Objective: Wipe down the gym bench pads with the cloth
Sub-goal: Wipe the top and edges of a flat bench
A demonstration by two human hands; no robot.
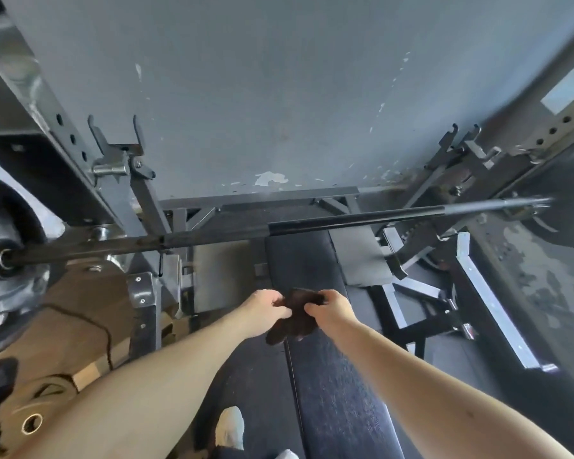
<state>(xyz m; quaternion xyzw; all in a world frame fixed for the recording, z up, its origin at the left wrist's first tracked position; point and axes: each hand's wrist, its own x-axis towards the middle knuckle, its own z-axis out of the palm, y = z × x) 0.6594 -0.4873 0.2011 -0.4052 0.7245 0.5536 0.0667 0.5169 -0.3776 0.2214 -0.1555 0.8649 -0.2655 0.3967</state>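
dark cloth [295, 323] pinched btwn l hand [268, 309] & r hand [332, 309], prob over bench pad [340, 395].

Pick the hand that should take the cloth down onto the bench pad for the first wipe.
Probably the right hand. Both hands pinch the cloth, but the right sits above the bench pad, while the left hand hovers at its left edge.

I identify this location as a gym, in the free-weight area. Indicators: a barbell [312, 223] spanning between rack uprights [70, 137] drilled with adjustment holes, a weight plate [0, 226] loaded on its left end, a padded bench [332, 376] beneath, and a scuffed grey wall [279, 77] behind.
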